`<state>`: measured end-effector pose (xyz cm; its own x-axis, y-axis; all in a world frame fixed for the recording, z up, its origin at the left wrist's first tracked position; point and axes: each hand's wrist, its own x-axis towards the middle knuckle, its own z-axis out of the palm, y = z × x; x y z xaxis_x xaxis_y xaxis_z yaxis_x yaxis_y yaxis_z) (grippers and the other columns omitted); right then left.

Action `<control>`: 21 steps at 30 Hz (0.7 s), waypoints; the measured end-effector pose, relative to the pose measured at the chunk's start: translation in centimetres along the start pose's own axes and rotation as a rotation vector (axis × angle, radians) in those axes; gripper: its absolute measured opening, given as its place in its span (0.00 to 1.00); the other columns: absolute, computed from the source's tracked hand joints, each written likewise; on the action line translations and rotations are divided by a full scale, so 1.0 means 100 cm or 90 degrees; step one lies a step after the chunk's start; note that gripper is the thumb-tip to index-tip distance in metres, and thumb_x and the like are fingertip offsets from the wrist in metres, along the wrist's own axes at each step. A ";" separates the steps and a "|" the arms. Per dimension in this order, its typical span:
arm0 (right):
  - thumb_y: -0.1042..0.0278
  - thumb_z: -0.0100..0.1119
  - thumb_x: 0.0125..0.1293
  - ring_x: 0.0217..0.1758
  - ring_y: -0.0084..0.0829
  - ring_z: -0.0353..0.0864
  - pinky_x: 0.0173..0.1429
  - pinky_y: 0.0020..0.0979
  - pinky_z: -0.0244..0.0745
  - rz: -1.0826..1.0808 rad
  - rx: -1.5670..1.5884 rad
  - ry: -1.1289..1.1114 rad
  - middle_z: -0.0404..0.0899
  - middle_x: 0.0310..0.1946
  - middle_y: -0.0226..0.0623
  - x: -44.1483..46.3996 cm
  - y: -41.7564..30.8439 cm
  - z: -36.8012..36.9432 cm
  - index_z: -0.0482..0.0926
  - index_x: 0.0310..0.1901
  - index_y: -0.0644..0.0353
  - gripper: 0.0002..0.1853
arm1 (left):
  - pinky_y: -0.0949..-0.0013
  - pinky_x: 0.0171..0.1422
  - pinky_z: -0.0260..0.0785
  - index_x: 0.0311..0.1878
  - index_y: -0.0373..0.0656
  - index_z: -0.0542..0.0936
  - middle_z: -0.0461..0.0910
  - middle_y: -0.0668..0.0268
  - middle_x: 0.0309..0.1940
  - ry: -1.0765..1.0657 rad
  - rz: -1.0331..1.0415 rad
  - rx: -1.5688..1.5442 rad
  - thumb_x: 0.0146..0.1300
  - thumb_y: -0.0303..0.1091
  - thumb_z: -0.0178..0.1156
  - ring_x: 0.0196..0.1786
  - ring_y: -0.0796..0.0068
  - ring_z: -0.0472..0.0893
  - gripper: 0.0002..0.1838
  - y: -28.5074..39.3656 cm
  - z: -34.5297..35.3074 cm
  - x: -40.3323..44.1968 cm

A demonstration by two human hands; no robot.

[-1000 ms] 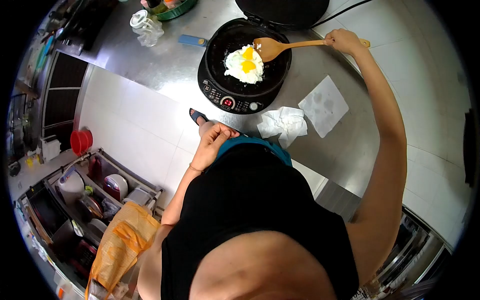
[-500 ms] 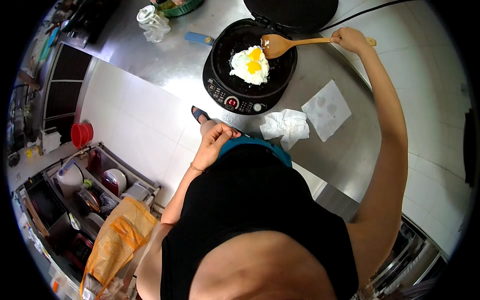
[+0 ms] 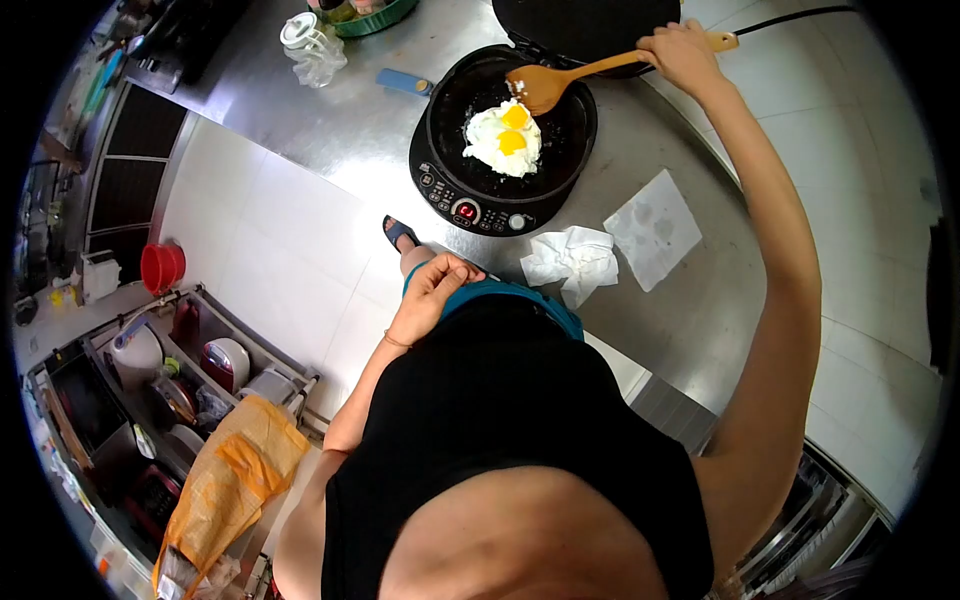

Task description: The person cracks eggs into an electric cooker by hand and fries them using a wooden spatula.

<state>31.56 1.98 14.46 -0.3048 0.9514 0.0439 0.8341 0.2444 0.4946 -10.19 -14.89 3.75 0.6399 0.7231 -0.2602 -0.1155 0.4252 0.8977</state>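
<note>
My right hand (image 3: 683, 57) is closed around the handle of a wooden spatula (image 3: 541, 90), whose broad head is tilted over the far side of the pan. Two fried eggs (image 3: 504, 139), with yellow yolks and joined whites, lie in the round black electric frying pan (image 3: 568, 160), just nearer to me than the spatula head. White bits cling to that head. Close to my waist, my left hand (image 3: 440, 287) is loosely closed, thumb against the curled fingers, and I see nothing in it. The pan's control panel (image 3: 467, 211) shows a lit red display.
The pan's black lid (image 3: 590, 25) stands open behind it. On the steel counter (image 3: 690, 320) lie a crumpled tissue (image 3: 572, 262) and a flat, spotted paper sheet (image 3: 653, 230). A blue-handled object (image 3: 403, 81) and a white-lidded jar (image 3: 298, 31) are left of the pan. A black cable (image 3: 800, 14) runs right.
My right hand has moved up and slightly left with the spatula, whose head has shifted left and now tilts more. The eggs keep their place in the pan. My left hand has stayed by my waist.
</note>
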 end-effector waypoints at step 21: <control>0.57 0.56 0.58 0.43 0.26 0.72 0.51 0.32 0.59 -0.076 -0.039 0.091 0.76 0.29 0.25 0.050 -0.033 -0.027 0.83 0.34 0.45 0.08 | 0.74 0.57 0.65 0.39 0.37 0.72 0.78 0.63 0.41 -0.005 0.024 -0.014 0.70 0.31 0.46 0.48 0.77 0.76 0.08 0.002 -0.009 -0.005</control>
<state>26.02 5.42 15.38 -0.4653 0.8791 0.1032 0.7604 0.3373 0.5551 -11.17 -14.66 3.77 0.6408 0.7345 -0.2233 -0.1561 0.4095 0.8989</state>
